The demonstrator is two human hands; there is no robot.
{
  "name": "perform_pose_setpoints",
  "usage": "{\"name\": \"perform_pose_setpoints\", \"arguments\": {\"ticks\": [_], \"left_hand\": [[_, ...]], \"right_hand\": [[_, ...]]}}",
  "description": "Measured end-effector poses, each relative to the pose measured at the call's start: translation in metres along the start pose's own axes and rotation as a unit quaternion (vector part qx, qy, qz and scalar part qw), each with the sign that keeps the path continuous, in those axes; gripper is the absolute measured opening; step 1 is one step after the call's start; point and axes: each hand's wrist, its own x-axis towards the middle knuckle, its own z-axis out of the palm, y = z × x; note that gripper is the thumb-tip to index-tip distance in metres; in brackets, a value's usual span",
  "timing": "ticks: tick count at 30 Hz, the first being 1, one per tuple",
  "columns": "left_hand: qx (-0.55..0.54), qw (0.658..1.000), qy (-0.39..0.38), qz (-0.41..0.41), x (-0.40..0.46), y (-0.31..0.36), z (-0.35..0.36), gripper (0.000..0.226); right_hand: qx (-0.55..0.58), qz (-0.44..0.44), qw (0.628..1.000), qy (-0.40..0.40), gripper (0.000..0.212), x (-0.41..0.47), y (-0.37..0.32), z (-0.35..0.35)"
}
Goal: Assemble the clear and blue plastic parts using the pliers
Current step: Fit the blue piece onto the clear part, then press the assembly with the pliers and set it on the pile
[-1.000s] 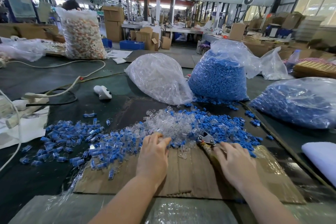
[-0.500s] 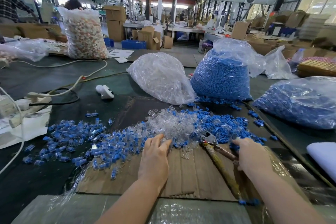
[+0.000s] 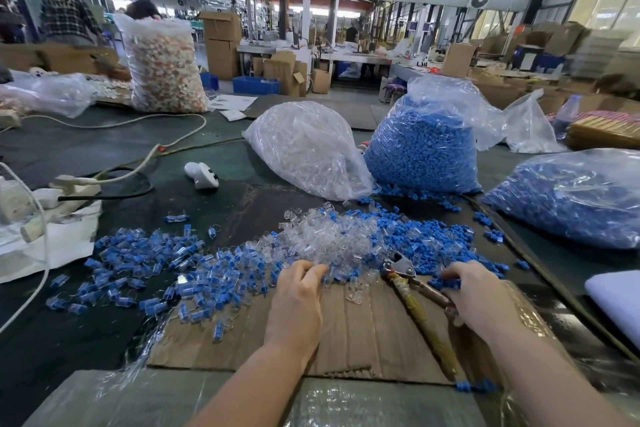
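Note:
A heap of clear plastic parts (image 3: 332, 239) lies mid-table, with loose blue parts (image 3: 440, 243) to its right. Joined clear-and-blue pieces (image 3: 149, 260) spread out on the left. The pliers (image 3: 398, 265) rest on the cardboard sheet (image 3: 363, 329), handles spread apart and jaws toward the heap. My left hand (image 3: 298, 302) rests palm-down, its curled fingertips in the near edge of the clear heap; what they pinch is hidden. My right hand (image 3: 481, 298) covers the pliers' upper handle, and its fingertips touch the blue parts.
Behind the heap stand a bag of clear parts (image 3: 308, 152) and a bag of blue parts (image 3: 422, 146), with another blue bag (image 3: 571, 198) at right. A power strip with cables (image 3: 76, 180) and a white device (image 3: 202, 175) sit at left. A white pad (image 3: 616, 302) lies right.
My right hand slid right off the pliers' head, took the upper handle and reached into the blue parts; the handles spread apart. My left hand barely moved.

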Motion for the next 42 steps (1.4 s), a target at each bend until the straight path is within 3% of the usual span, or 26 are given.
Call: {"name": "perform_pose_setpoints", "arguments": {"ticks": [8, 13, 17, 25, 32, 35, 39, 42], "left_hand": [[-0.061, 0.998, -0.006, -0.006, 0.003, 0.005, -0.002, 0.036], [-0.094, 0.995, -0.004, -0.015, 0.004, 0.014, 0.005, 0.033], [-0.107, 0.994, 0.005, -0.015, 0.003, 0.014, 0.006, 0.032], [-0.09, 0.995, 0.033, -0.008, 0.0, 0.01, 0.002, 0.028], [-0.08, 0.996, 0.03, -0.017, -0.001, 0.009, 0.004, 0.027], [-0.068, 0.997, 0.026, 0.016, -0.003, 0.011, 0.002, 0.025], [-0.028, 0.99, -0.056, 0.125, -0.006, 0.015, 0.004, 0.036], [-0.018, 0.987, -0.084, 0.135, -0.005, 0.015, 0.007, 0.035]], "right_hand": [[0.105, 0.008, 0.994, 0.043, 0.025, -0.003, -0.011, 0.0], [0.155, -0.096, 0.98, 0.083, 0.023, -0.015, -0.05, 0.005], [0.177, -0.153, 0.97, 0.068, 0.024, -0.032, -0.076, 0.025], [0.149, -0.14, 0.972, 0.118, 0.024, -0.044, -0.087, 0.051], [0.193, -0.125, 0.961, 0.156, 0.02, -0.048, -0.086, 0.051], [0.209, -0.105, 0.962, 0.14, 0.02, -0.049, -0.084, 0.051], [0.22, -0.095, 0.962, 0.128, 0.028, -0.051, -0.084, 0.049], [0.215, -0.111, 0.962, 0.127, 0.026, -0.053, -0.084, 0.047]]}}
